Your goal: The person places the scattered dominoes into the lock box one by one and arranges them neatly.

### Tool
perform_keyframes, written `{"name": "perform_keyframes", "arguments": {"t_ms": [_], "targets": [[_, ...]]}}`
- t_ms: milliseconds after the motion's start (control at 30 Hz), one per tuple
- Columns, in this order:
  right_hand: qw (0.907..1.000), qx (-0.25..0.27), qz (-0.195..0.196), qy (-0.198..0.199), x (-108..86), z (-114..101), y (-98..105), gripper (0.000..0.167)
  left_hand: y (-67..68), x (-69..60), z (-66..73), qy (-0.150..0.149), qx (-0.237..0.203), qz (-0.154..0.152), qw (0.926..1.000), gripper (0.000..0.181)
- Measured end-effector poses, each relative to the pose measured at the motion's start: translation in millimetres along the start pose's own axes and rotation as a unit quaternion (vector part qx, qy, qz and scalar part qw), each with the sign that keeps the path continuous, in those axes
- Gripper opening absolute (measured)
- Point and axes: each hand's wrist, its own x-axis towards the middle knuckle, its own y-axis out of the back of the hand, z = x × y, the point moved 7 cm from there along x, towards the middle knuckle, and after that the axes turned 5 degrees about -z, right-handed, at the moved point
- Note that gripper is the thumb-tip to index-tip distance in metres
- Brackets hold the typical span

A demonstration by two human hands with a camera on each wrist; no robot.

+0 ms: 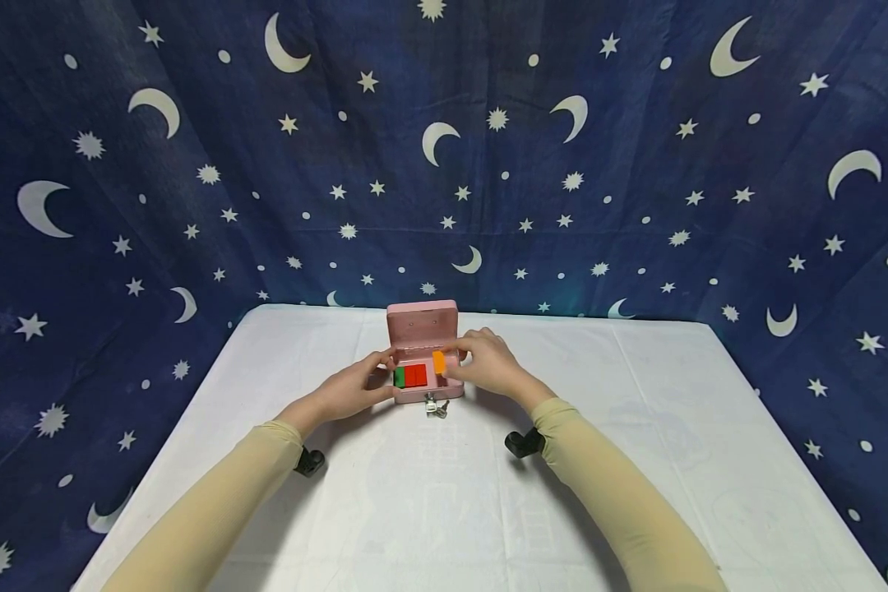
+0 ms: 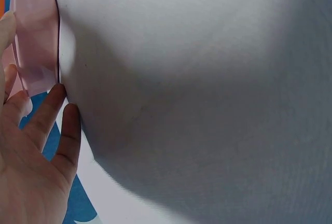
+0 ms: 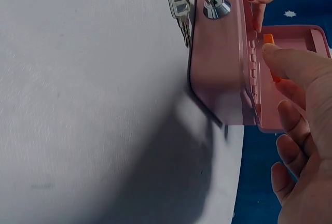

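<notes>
A pink metal box [image 1: 423, 317] stands with its lid raised, holding red blocks [image 1: 415, 376] side by side and a green block [image 1: 400, 377] at the left. The right hand [image 1: 492, 364] pinches an orange block [image 1: 439, 363] between thumb and fingers over the right part of the box; the same orange block [image 3: 268, 39] shows in the right wrist view. At the box's left side, the left hand [image 1: 348, 386] rests its thumb and fingers on the wall, fingers spread. In the left wrist view, the left hand [image 2: 39, 156] is beside the pink box [image 2: 39, 42].
Keys [image 3: 181, 9] hang from the lock [image 3: 217, 7] on the box's front. The box stands on a white-covered table [image 1: 414, 493], near its back edge. Behind and at both sides hangs a dark blue curtain [image 1: 385, 164] with moons and stars.
</notes>
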Motion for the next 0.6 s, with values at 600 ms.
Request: {"name": "perform_keyframes", "arguments": {"t_ms": [600], "targets": [[0.9972, -0.072, -0.018, 0.005, 13.5, -13, -15, 0.041, 1.3, -1.6, 4.9, -0.006, 0.002, -0.006, 1.0, 0.045]]}}
